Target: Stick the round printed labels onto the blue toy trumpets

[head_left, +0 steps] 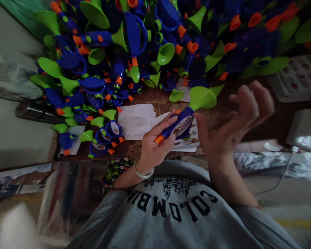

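Note:
My left hand (154, 147) is closed around a blue toy trumpet (182, 125) with a lime-green bell and an orange mouthpiece. An oval printed sticker shows on its side, and the bell points up to the right. At the trumpet's right, my right hand (220, 136) is raised with its fingers apart and curved. Its thumb is at the trumpet's edge; whether it touches cannot be made out. Beneath the trumpet lies a stack of printed sticker sheets (191, 147), partly covered. To the left is a stack of pale sheets (136, 121) with faint marks.
A large heap of toy trumpets (134, 34) fills the back of the brown table (131, 148). Several stickered trumpets (103, 138) stand at the front left, near a dark flask (36, 112). At right are a white box (305, 128) with a cable and a clear-wrapped pack (298, 76).

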Demonstrator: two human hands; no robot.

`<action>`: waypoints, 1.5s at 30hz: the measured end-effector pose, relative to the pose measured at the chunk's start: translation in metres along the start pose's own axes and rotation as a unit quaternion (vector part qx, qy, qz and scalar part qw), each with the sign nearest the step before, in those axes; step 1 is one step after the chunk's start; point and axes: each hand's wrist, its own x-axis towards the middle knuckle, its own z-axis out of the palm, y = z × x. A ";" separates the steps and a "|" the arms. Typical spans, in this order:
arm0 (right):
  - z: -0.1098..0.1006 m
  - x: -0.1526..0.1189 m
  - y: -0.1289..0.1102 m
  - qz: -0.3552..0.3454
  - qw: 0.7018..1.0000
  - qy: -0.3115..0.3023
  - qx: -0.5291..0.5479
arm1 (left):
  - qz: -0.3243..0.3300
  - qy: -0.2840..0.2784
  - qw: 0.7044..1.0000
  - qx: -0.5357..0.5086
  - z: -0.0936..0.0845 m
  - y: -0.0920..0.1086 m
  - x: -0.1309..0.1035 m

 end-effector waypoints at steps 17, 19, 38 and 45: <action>0.030 -0.003 0.100 0.131 0.896 -0.328 -0.271 | -0.164 0.173 0.703 0.670 -0.204 0.003 -0.053; 0.036 -0.001 0.099 0.127 0.886 -0.351 -0.277 | -0.187 0.133 0.717 0.658 -0.205 -0.001 -0.054; 0.029 -0.015 0.095 0.057 0.975 -0.213 0.004 | 0.011 -0.033 0.939 0.342 -0.056 -0.085 0.056; 0.001 -0.011 0.073 -0.010 0.978 -0.206 0.040 | 0.046 -0.009 0.942 0.333 -0.060 -0.033 0.061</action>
